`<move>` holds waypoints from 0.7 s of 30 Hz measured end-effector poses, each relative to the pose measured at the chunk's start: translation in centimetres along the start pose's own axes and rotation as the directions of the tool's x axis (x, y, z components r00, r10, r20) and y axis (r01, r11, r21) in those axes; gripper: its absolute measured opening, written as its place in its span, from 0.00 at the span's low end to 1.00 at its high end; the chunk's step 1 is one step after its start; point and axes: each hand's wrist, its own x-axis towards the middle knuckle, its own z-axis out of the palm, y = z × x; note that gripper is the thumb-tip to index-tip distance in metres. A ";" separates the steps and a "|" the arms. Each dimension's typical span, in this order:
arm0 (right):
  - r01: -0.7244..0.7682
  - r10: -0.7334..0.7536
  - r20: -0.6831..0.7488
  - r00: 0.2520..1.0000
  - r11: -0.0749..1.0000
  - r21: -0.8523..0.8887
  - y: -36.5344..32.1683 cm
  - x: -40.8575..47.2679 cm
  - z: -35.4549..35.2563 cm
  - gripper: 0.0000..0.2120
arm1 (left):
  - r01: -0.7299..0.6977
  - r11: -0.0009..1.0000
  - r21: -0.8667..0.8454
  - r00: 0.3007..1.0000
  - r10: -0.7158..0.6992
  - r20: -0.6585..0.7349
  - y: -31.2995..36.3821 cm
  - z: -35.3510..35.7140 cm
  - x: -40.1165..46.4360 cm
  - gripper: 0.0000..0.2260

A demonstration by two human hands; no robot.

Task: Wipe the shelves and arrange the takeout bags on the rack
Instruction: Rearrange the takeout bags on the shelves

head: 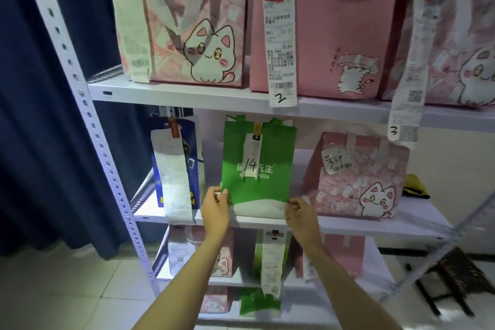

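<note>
Item: green takeout bag (258, 163), printed face and a slip marked "14" toward the viewer. Landmark for all positions below.

Position: stands upright on the middle shelf (348, 225) of the white rack (88, 112), near the shelf's front edge. Long axis vertical, handles up, base on the shelf board.

Left of it: blue bag (192, 142) with a long receipt, close by but apart. Right of it: pink cat bag (356, 177), apart, with a gap of bare shelf between. Further right, beyond the pink bag: a yellow cloth (415, 187) lying on the same shelf. Above it: three pink bags on the upper shelf, receipts marked 2 and 3. Below it: more bags on the lower shelves.

Hands: left hand (215, 205) pinches the bag's lower left corner, fingers (214, 191) curled on the fabric edge. Right hand (301, 209) is at the lower right corner, fingers curled; whether it grips the fabric or merely touches it, cannot tell. Both are equally near; the bag rises directly above and between them.

Judgement: bag being squared or seated in place; any sideways shift would turn on the two base corners.
</note>
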 end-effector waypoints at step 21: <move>0.278 -0.268 0.199 0.943 0.960 -0.023 -8.0 -4.6 13.6 0.13 | 0.018 0.991 -0.129 0.968 -0.050 -0.247 -2.4 -11.8 3.2 0.05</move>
